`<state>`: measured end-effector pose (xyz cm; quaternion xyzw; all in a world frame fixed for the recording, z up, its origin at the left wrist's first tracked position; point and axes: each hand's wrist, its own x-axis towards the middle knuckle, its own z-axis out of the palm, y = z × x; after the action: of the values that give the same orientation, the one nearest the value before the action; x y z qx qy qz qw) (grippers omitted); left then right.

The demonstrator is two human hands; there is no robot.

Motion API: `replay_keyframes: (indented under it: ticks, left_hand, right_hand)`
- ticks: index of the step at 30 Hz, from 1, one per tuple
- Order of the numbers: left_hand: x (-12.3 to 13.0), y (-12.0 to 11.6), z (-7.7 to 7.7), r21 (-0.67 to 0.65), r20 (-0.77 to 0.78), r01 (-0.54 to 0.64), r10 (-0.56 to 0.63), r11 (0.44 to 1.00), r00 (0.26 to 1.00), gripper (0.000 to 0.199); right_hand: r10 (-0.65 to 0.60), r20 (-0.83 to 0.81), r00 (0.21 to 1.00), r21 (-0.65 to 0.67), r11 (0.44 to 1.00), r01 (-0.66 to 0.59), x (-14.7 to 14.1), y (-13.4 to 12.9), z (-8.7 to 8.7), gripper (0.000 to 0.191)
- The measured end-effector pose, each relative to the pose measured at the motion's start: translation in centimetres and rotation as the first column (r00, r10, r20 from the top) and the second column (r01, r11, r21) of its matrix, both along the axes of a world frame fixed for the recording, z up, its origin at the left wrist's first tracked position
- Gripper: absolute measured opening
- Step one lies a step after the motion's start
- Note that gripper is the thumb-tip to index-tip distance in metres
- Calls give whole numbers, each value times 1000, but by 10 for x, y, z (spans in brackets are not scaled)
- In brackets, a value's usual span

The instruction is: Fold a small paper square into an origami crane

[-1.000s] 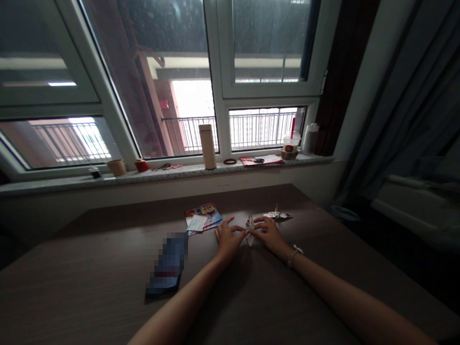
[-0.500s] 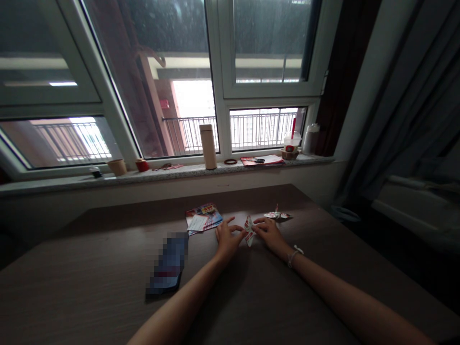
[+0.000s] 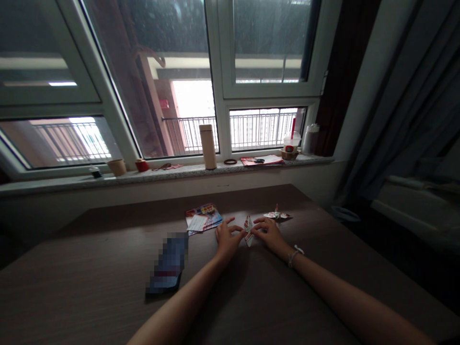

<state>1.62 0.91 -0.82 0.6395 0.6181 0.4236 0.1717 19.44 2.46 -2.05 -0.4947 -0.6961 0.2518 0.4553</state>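
Note:
A small folded paper piece (image 3: 248, 231), white with red stripes, stands between my two hands above the brown table (image 3: 108, 249). My left hand (image 3: 229, 238) pinches its left side between thumb and forefinger. From the right, my right hand (image 3: 269, 234) pinches the other side with thumb and forefinger; a light bracelet is on that wrist. Just beyond my right hand lies a folded paper crane (image 3: 276, 214) with spread wings. Close to the fingers of my left hand is a stack of printed papers (image 3: 204, 218).
A dark phone (image 3: 168, 263), partly pixelated, lies left of my left forearm. On the windowsill (image 3: 179, 171) stand a beige flask (image 3: 208, 146), a paper cup (image 3: 117, 167), a drink cup with a red straw (image 3: 291, 143) and a grey bottle (image 3: 311, 139). Scissors rest on red papers (image 3: 262, 160).
The fingers of my right hand have shifted slightly left and down on the folded paper. My left hand looks nearly unchanged.

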Motion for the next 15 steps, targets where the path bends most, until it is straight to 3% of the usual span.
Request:
replay_keyframes:
  ticks: [15]
  left_hand:
    - [2,0,2,-52,-77,12,-16,999,997,7]
  right_hand:
    - [39,69,997,81,996,-44,-2,-1,0,18]
